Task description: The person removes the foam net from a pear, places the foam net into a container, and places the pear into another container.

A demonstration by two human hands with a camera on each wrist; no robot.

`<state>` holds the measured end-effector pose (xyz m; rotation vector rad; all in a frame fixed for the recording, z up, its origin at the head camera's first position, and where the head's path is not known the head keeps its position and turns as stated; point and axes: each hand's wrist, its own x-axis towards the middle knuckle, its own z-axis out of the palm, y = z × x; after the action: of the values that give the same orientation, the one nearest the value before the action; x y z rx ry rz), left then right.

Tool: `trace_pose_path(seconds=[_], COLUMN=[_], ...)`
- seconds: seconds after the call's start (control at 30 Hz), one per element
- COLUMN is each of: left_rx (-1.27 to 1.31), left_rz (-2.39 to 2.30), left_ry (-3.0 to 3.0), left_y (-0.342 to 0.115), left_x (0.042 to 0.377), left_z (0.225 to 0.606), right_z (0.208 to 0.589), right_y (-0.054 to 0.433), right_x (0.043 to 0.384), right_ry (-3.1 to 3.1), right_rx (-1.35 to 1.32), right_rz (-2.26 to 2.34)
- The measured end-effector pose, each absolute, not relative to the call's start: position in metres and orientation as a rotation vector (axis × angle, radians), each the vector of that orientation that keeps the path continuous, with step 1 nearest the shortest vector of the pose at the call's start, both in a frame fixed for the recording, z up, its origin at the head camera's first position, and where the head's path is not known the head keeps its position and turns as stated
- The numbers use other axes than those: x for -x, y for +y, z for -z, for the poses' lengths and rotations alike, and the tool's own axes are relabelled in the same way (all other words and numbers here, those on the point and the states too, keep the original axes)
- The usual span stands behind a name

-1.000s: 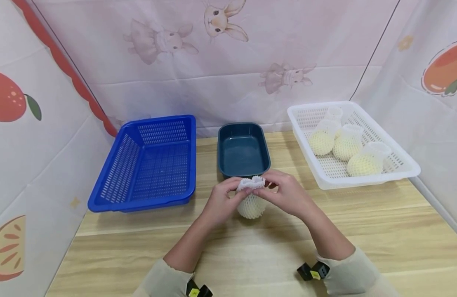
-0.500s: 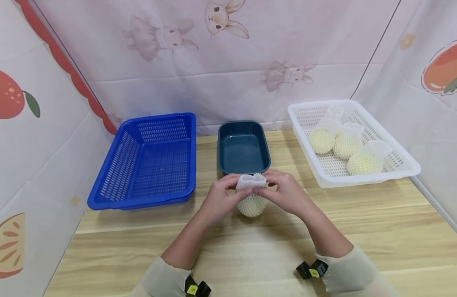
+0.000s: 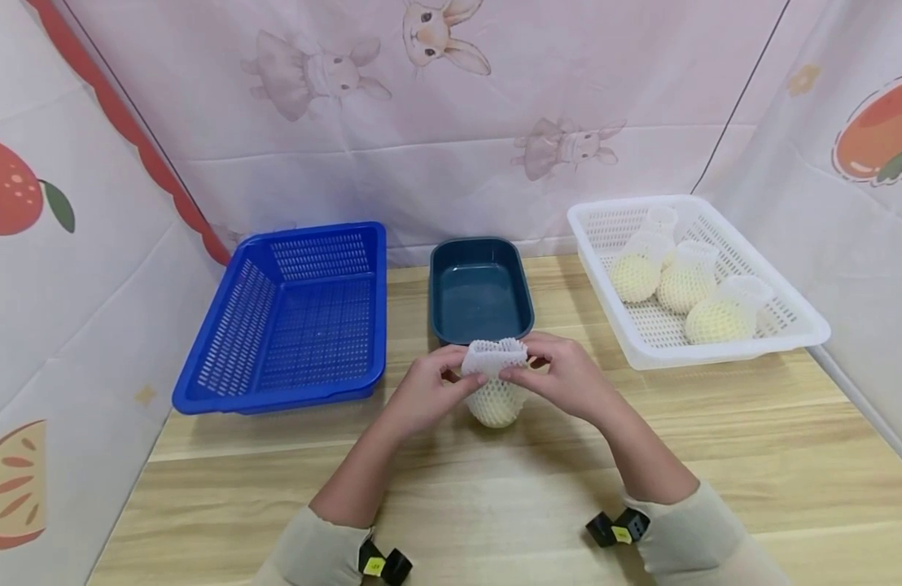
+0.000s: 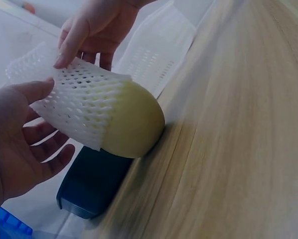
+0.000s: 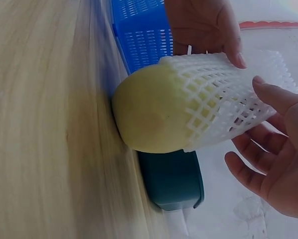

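A pale yellow, smooth round fruit (image 5: 149, 109) rests on the table, its lower part bare. Around its upper part sits a white foam net sleeve (image 3: 495, 358), with the open rim standing above the fruit. My left hand (image 3: 425, 395) pinches the net's left side between thumb and fingers. On the other side, my right hand (image 3: 568, 378) pinches the net as well. In the left wrist view, the bare fruit (image 4: 136, 119) sticks out from the net's lower edge. The fruit's exact kind is not clear.
A blue perforated basket (image 3: 381, 325) stands at the left, with nothing in it. Just beyond my hands is a dark teal tray (image 3: 480, 305). At the right, a white basket (image 3: 619, 334) holds several netted fruits (image 3: 718, 321). Printed cloth walls (image 3: 451, 195) enclose the back and sides.
The foam net has slid upward along the fruit, and its rim stands higher and wider. Bare yellow skin now shows at the bottom. My left hand has shifted slightly left.
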<state>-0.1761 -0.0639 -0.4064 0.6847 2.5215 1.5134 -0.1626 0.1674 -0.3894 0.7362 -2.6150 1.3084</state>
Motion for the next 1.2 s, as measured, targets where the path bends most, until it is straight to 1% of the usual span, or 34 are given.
trace_pose_path(seconds=[0.27,0.63,0.87,1.2], left_rx=[-0.672,-0.727,-0.68,-0.585], left_rz=[-1.503,-1.524,-1.595,-1.712], left_ry=[2.54,2.529,2.532,2.536], left_y=[-0.064,-0.056,-0.049,-0.04], left_x=[0.178,0.176,0.178,0.18], left_z=[0.406,0.404,0.398,0.39], right_z=[0.389,0.388,0.383,0.373], right_y=[0.175,0.172,0.168,0.167], right_x=[0.167,0.165,0.171,0.177], right_ry=[-2.684,-2.668,-2.622,-2.65], right_rx=[-0.764,-0.766,-0.791,-0.698], right_rz=[-1.237,-1.269,-1.272,-1.413])
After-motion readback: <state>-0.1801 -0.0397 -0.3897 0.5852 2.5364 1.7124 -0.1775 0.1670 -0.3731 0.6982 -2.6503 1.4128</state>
